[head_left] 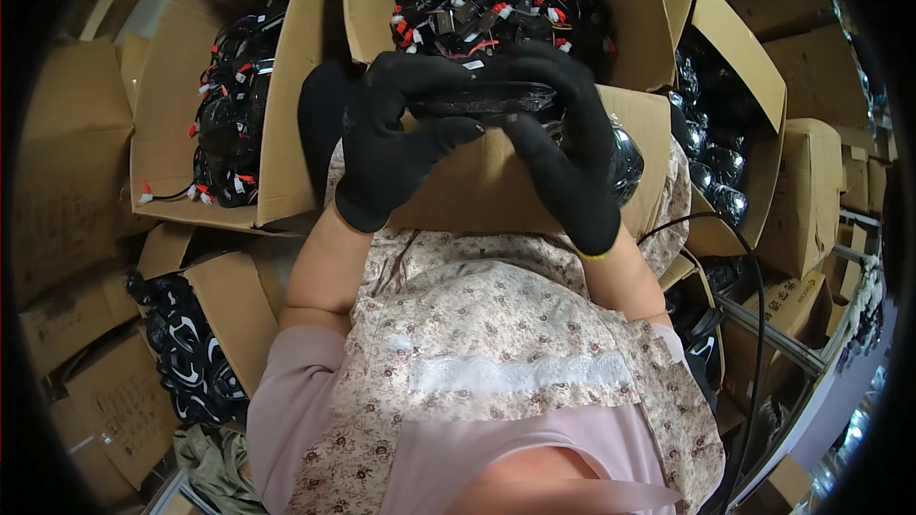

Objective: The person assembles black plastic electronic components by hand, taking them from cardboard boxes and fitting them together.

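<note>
Both my hands wear black gloves. Between them, in front of my chest, is a long black part (pixel 489 100) that looks wrapped in clear plastic; its exact kind I cannot make out. My left hand (pixel 391 129) grips its left end, fingers over the top and thumb below. On the other end my right hand (pixel 571 138) is closed the same way. Just beyond, an open cardboard box (pixel 637 10) holds a heap of black parts with wires and red and white connectors (pixel 487 14). A shiny rounded black piece (pixel 625 167) shows beside my right wrist.
At the left, an open box (pixel 277 124) contains similar wired parts. Another box (pixel 224 315) below it has black and white pieces (pixel 191 353). On the right, a box (pixel 735 48) holds plastic-wrapped black parts (pixel 716 167). A black cable (pixel 760 324) hangs by a metal rack (pixel 773 334).
</note>
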A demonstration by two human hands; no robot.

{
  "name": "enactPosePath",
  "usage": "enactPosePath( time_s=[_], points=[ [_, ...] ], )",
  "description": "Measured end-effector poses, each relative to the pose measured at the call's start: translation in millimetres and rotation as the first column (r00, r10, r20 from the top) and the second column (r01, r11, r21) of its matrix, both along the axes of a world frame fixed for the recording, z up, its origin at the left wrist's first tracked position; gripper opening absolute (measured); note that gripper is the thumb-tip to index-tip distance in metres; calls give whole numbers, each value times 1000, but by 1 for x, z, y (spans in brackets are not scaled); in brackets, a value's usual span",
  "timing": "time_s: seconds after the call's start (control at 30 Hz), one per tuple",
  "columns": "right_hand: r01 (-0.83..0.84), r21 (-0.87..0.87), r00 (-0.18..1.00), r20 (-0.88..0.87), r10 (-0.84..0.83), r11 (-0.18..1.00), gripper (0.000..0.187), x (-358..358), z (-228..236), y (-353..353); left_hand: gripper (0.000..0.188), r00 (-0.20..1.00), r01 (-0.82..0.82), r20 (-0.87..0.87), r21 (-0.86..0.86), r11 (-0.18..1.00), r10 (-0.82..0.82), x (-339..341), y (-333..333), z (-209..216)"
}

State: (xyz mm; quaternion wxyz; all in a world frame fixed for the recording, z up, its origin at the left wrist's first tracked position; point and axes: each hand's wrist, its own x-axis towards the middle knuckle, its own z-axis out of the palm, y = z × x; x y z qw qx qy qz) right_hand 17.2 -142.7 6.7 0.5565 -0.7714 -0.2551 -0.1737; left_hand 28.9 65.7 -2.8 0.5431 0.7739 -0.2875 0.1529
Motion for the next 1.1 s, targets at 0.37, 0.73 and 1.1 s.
enactPosePath(
  time_s=[0.37, 0.73, 1.1],
  points=[
    [2, 137, 971, 235, -34, 991, 45, -5, -2, 1, 57, 990, 51, 138, -173, 984, -27, 6, 3, -12],
    [-31, 57, 919, 394, 6, 998, 46, 1, -6, -8, 51, 918, -139, 363, -76, 987, 157, 7, 0, -10],
    [-96, 218, 958, 283, 31, 971, 47, -9, -13, -17, 44, 981, 174, 125, -260, 950, -146, 6, 1, -10]
  ],
)
